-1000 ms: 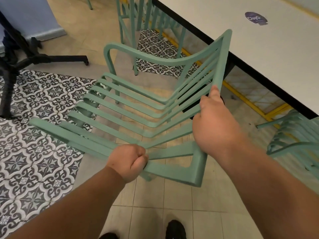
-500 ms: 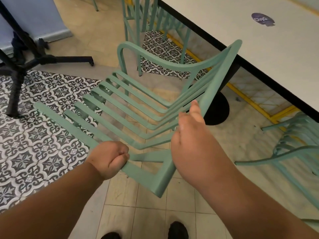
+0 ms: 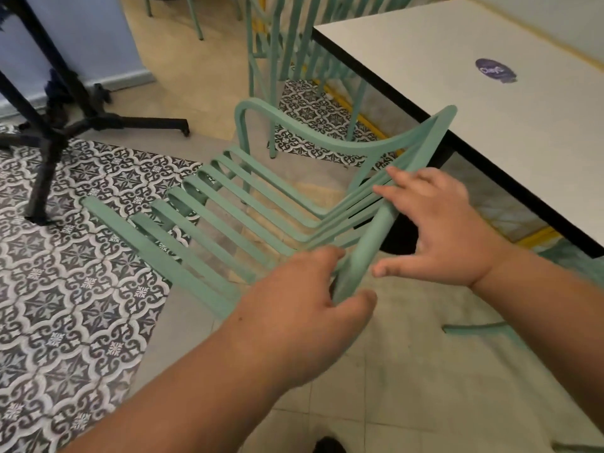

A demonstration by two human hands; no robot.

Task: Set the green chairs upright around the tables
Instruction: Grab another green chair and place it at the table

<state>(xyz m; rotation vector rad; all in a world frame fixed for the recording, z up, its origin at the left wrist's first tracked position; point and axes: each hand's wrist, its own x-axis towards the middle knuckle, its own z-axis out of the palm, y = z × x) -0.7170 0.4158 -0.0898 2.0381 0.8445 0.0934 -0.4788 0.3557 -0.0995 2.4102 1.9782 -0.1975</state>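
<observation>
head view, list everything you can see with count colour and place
slatted chair: one, green, centre, beside the table, both hands at its side rail
other chairs: at least two, green, one at top centre, part of one at lower right
table: one, white top with black edge, right
sticker: one, purple, on the table top
stand legs: one set, black, upper left
patterned tiles: black and white, left floor
plain tiles: beige, lower centre
shoe: one tip, black, bottom edge
left hand: one, fingers curled round the rail
right hand: one, fingers spread open
</observation>
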